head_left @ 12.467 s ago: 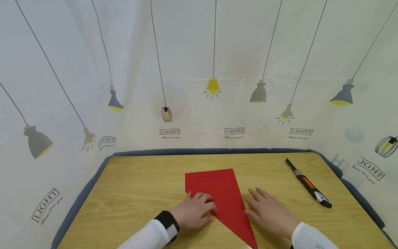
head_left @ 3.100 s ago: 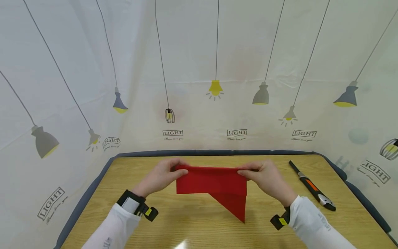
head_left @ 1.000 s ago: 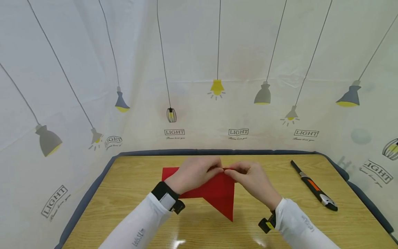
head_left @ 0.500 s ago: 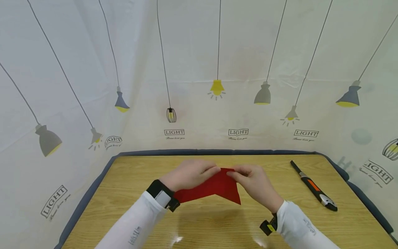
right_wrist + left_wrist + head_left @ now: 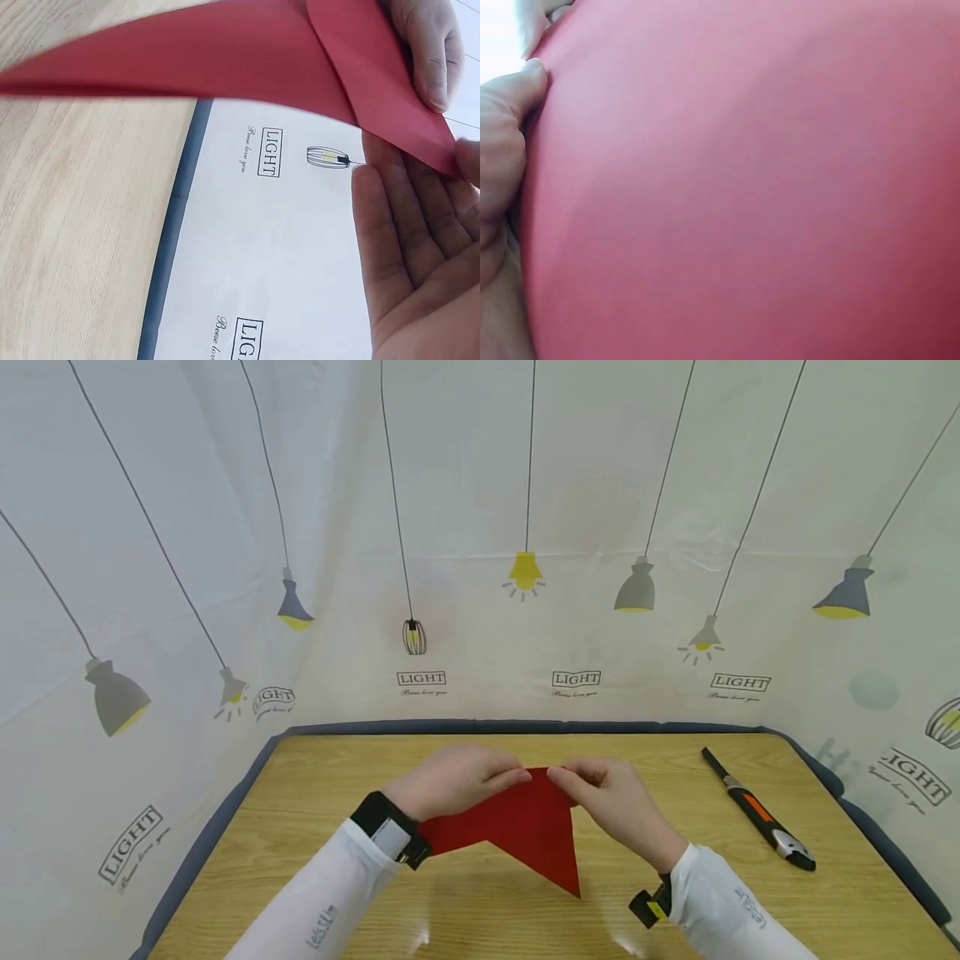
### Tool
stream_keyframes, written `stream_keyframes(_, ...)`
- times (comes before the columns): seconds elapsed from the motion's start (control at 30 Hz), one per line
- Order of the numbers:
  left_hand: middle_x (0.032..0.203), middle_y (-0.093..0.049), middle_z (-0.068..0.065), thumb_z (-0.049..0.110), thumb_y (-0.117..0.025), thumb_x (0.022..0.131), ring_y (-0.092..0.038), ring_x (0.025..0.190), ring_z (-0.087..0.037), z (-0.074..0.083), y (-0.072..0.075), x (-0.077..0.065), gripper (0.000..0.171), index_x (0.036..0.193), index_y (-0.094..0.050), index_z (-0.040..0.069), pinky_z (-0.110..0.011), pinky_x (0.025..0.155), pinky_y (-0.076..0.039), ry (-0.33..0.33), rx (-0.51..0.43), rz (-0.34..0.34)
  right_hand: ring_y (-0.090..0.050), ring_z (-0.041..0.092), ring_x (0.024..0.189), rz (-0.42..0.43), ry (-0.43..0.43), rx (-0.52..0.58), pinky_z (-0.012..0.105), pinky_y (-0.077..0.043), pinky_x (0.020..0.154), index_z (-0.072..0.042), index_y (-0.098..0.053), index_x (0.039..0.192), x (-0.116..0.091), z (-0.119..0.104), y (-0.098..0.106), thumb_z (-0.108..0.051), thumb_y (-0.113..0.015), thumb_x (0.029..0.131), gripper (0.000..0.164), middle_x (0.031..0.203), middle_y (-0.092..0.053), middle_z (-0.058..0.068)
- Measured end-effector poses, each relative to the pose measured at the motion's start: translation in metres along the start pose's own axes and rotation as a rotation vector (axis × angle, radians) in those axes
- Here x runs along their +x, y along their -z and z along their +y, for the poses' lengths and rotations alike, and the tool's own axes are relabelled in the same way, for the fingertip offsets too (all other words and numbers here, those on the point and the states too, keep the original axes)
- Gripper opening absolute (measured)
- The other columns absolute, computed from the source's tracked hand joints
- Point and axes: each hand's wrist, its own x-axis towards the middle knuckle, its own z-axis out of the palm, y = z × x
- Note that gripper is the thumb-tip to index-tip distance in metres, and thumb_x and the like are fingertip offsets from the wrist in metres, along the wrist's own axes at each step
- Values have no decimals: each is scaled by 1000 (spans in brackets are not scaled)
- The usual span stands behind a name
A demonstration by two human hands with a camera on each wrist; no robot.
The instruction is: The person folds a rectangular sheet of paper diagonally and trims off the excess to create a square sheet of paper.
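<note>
A folded sheet of red paper point(image 5: 517, 822) is held up by its top edge above the table, a pointed corner hanging down at its right. My left hand point(image 5: 459, 781) covers its upper left part and pinches the top edge near the middle with thumb and fingers. Close beside it, my right hand point(image 5: 618, 802) pinches the top right corner. In the left wrist view the red paper point(image 5: 742, 187) fills most of the picture. From the right wrist the paper point(image 5: 247, 60) shows a folded flap near the fingers; my right hand's fingers point(image 5: 409, 217) lie behind it.
On the right of the wooden table point(image 5: 315, 827) lies a slim black-and-orange tool point(image 5: 757, 810) with a narrow black tip and silver end. A blue-grey edge strip point(image 5: 510, 727) borders the table. Behind hangs a white sheet point(image 5: 465, 485) printed with lamps.
The paper, earlier flat on the table, was lifted and folded. My left hand moved from its left corner towards the middle. Since half a second ago, the hanging corner has swung down.
</note>
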Motion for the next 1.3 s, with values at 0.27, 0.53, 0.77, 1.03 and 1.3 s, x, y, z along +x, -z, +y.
stream_keyframes(0.27,68,-57,13,43,-51,107,-56,64,-6,1,-2,1,28,89,-67,29,-25,64,-48,1,-8,-20,-69,24,85,-9,30,52,41,-58,80,-17,-78,99,-1,0,1,-41,-59,104,31,89,-75,-1)
stream_keyframes(0.53,66,-54,12,42,-52,107,-55,62,-6,-2,-1,0,28,86,-65,28,-24,61,-44,4,-31,-23,-63,25,80,-129,-41,50,36,-53,72,-18,-76,105,0,3,-3,-43,-65,100,28,96,-75,0)
stream_keyframes(0.77,68,-50,10,44,-49,108,-53,64,-8,-8,-1,-3,31,85,-64,28,-26,63,-43,-2,-82,-26,-69,24,95,-140,-50,100,44,-51,90,-18,-78,111,1,7,-5,-42,-63,102,30,103,-76,0)
stream_keyframes(1.03,72,-54,9,46,-49,107,-55,69,-9,-15,0,-7,31,89,-67,28,-27,69,-46,16,-175,-70,-55,26,76,-101,-82,75,36,-44,69,-19,-80,105,-1,7,-4,-41,-66,100,27,100,-75,0)
stream_keyframes(1.3,68,-54,11,47,-50,107,-55,66,-8,-17,-3,-7,33,86,-70,30,-27,65,-45,26,-119,-62,-68,24,97,-126,-115,124,41,-52,87,-16,-79,111,-2,8,-4,-45,-65,100,34,104,-76,1)
